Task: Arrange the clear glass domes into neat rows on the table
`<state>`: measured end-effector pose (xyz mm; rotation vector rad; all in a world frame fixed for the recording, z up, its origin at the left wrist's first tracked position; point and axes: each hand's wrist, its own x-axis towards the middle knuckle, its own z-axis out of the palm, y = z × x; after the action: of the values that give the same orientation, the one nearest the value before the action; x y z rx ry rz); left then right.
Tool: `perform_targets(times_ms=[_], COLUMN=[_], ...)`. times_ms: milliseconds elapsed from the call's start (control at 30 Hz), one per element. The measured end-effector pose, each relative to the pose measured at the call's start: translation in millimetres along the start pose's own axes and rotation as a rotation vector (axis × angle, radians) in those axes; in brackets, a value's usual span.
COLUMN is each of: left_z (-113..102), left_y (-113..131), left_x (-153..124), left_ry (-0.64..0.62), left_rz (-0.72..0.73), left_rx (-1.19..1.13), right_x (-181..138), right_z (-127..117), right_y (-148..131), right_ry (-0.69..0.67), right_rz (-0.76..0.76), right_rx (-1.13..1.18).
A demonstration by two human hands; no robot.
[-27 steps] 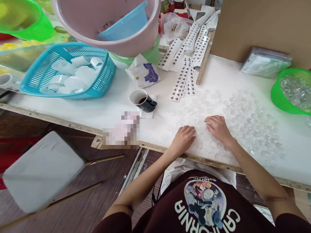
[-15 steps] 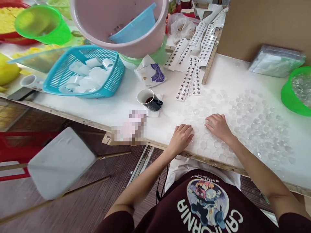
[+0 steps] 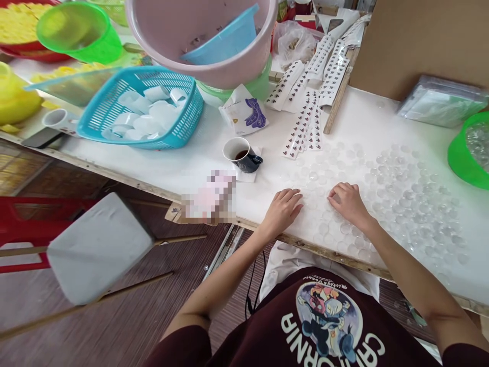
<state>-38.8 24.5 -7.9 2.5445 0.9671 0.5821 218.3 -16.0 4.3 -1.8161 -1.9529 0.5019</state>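
Small clear round pieces (image 3: 414, 204), like domes or discs, are spread in a single layer over the white table in front of me. My left hand (image 3: 283, 208) rests low over the table at the left margin of these pieces, fingers stretched out and thumb apart, with nothing visible in it. To its right, my right hand (image 3: 348, 203) is over the pieces with its fingers curled and thumb and fingertips close together. Whatever the right fingertips pinch, if anything, is too small and transparent to make out.
A dark mug (image 3: 242, 155) with a drink stands left of my hands, beside a blurred pink item (image 3: 211, 196) at the table edge. Further back are a blue basket (image 3: 187, 130) of translucent pieces, a pink basin (image 3: 214, 71) and sticker strips (image 3: 305, 125). A green tub (image 3: 460, 163) stands right.
The view has shifted slightly, so the table things appear a little further right. My left fingers have straightened, and the right fingertips are drawn in more. The hands have stayed about where they were.
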Motion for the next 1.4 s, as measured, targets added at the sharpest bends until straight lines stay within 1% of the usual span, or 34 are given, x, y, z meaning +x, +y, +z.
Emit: perform_targets(times_ms=[100, 167, 233, 333, 400, 467, 567, 733, 800, 867, 967, 1100, 1167, 1233, 1333, 1400], left_z=[-2.6, -3.5, -4.3, -5.4, -5.4, -4.4, -2.2, -2.3, -3.1, -3.6, -4.1, -6.5, -8.2, -9.6, -10.9, -11.6], left_y=[-9.4, -14.6, -18.4, -20.4, -19.7, -18.6, -18.7, -21.5, -21.4, -20.9, -20.7, -19.8, -18.0, -16.1, -16.0, -18.3], left_x=[-8.8, -12.1, -12.9, -12.5, -12.9, -14.0, -14.8, -10.2, -5.5, 0.9, 11.7, 21.8, 24.4, 26.5, 30.3, 33.3], left_ry=[-0.014, -0.026, -0.018, 0.01, 0.023, 0.019, -0.01, -0.007, 0.002, -0.001, -0.038, -0.093, -0.078, -0.039, -0.012, -0.03], left_rz=[0.028, 0.048, 0.054, 0.038, 0.035, 0.05, 0.072, 0.036, 0.015, 0.002, -0.017, -0.069, -0.097, -0.164, -0.349, -0.459], left_rx=[-0.03, -0.021, -0.001, 0.02, 0.029, 0.035, 0.043, 0.074, 0.08, 0.094, 0.125, 0.136, 0.07, -0.081, -0.377, -0.482], right_x=[-0.4, 0.6, 1.9, 2.3, 0.8, -2.0, -7.6, -17.5, -20.9, -24.2, -29.7, -40.5, -47.3, -53.9, -61.0, -63.5], right_z=[-2.9, -3.6, -4.0, -5.5, -6.9, -7.6, -6.0, -0.5, 0.5, 0.4, -1.2, -4.8, -6.2, -7.1, -6.8, -5.8], right_y=[-1.4, -1.3, 0.1, 3.2, 4.6, 4.7, 2.5, -1.9, -3.6, -5.3, -6.4, -2.7, 0.2, 2.2, 2.5, 1.8], right_ry=[-0.08, -0.116, -0.115, -0.062, 0.009, 0.08, 0.12, 0.082, 0.089, 0.119, 0.184, 0.258, 0.277, 0.289, 0.301, 0.303], right_rz=[0.141, 0.24, 0.305, 0.335, 0.298, 0.228, 0.139, 0.056, 0.029, -0.002, -0.045, -0.059, -0.051, -0.045, -0.049, -0.051], right_rx=[0.25, 0.365, 0.426, 0.427, 0.329, 0.197, 0.09, 0.091, 0.104, 0.11, 0.11, 0.101, 0.089, 0.08, 0.083, 0.093])
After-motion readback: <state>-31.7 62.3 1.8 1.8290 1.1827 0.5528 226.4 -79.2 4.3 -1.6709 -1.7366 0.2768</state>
